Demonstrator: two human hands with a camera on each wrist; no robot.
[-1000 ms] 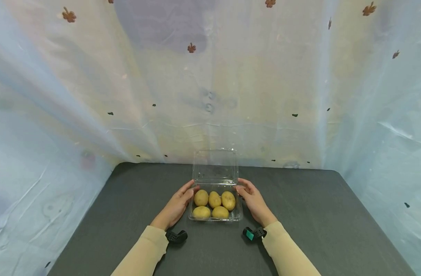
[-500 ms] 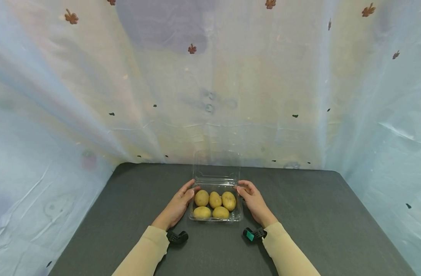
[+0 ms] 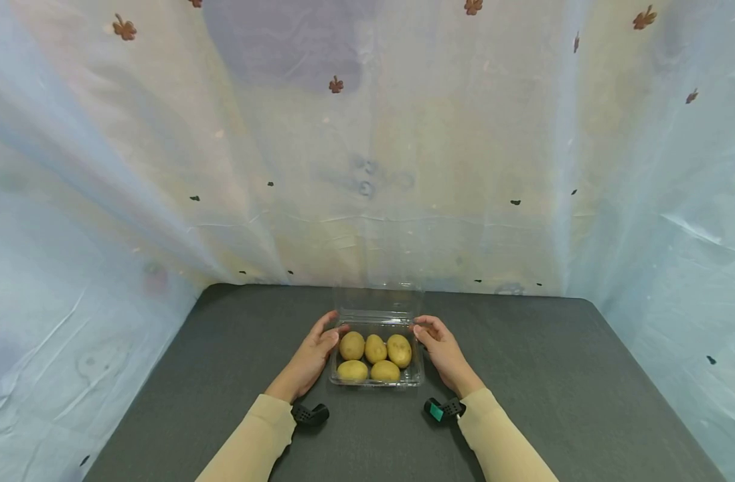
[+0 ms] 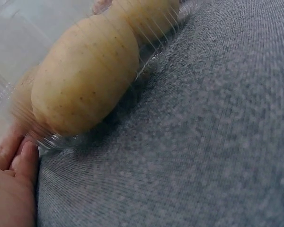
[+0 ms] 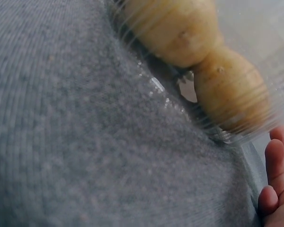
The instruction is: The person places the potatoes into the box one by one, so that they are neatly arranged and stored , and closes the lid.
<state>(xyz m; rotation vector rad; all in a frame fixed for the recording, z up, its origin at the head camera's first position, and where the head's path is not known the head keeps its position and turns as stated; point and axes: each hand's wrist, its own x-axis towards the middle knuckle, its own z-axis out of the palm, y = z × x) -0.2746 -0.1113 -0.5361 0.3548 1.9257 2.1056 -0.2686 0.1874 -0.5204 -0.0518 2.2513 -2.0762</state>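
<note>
A clear plastic hinged box stands on the table with several yellow potatoes in it. Its see-through lid is raised and leans back, away from me. At the left side my left hand holds the box, thumb at the rim and index finger stretched toward the hinge. My right hand does the same on the right, thumb and index finger at the back corner. Through the ribbed wall, the left wrist view shows a large potato close up. In the right wrist view, fingers are beside the box wall near another potato.
The dark grey table extends to both sides of the box. Behind it hangs a pale patterned plastic curtain, which also closes off the left and right. Black wrist devices sit on both wrists.
The lid has tipped farther back, its top edge now lower than before. Both hands, the box and the potatoes stay nearly where they were.
</note>
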